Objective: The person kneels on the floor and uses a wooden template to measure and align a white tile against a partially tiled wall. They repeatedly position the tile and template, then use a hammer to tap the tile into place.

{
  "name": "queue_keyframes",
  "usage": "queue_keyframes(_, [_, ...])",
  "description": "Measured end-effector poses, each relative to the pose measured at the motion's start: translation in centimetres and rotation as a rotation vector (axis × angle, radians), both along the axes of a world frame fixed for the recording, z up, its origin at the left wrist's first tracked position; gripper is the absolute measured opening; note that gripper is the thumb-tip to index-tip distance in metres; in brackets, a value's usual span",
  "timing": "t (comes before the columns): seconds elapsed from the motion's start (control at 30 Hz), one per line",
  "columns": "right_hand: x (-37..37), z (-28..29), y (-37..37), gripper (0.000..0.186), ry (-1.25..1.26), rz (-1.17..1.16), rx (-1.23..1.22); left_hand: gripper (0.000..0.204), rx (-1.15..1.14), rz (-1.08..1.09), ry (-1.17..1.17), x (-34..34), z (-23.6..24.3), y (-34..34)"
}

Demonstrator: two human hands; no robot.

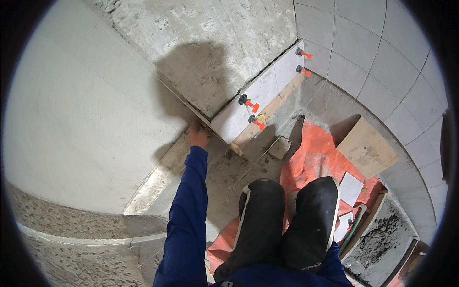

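Observation:
My left hand (200, 134) reaches to the corner where the plastered wall meets the near end of a white tile strip (260, 98). Its fingers look curled in against that corner; whatever they may hold is hidden. The tile strip lines the front of a raised concrete ledge (205, 43). Black-and-orange tile levelers (249, 104) are fixed along its joints. Below the strip runs a wooden batten (270, 110), its near end jutting out beside my hand. A taut string (260, 158) crosses the floor close by. My right hand is out of view; only the blue sleeve shows beside my knee.
A pale board (158, 174) leans along the left wall base. On the right lie an orange sheet (311, 148), a tan square board (367, 147), white tile pieces (350, 188), a green-handled tool (351, 232) and a mortar trough (382, 239). Grey tiles cover the right wall.

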State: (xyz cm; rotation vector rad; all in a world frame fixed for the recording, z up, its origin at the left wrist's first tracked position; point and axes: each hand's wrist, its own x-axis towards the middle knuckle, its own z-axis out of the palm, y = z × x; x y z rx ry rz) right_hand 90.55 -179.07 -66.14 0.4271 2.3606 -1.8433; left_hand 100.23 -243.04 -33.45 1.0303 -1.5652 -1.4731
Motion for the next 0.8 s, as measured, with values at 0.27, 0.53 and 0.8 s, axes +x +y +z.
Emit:
queue_keyframes(0.27, [-0.4,-1.6,0.2,0.030,0.028,0.117,0.118,0.060,-0.117,-0.008,-0.081,0.2,-0.1,-1.3])
queue_keyframes(0.53, [-0.1,0.8,-1.0,0.022,-0.027,0.091,0.000,0.048,-0.196,-0.021,-0.266,0.4,0.5,-3.1])
queue_keyframes(0.8, [0.1,2.2,-1.4,0.023,-0.081,0.091,0.076,0.041,-0.532,-0.137,-0.142,0.5,-1.5,-6.9])
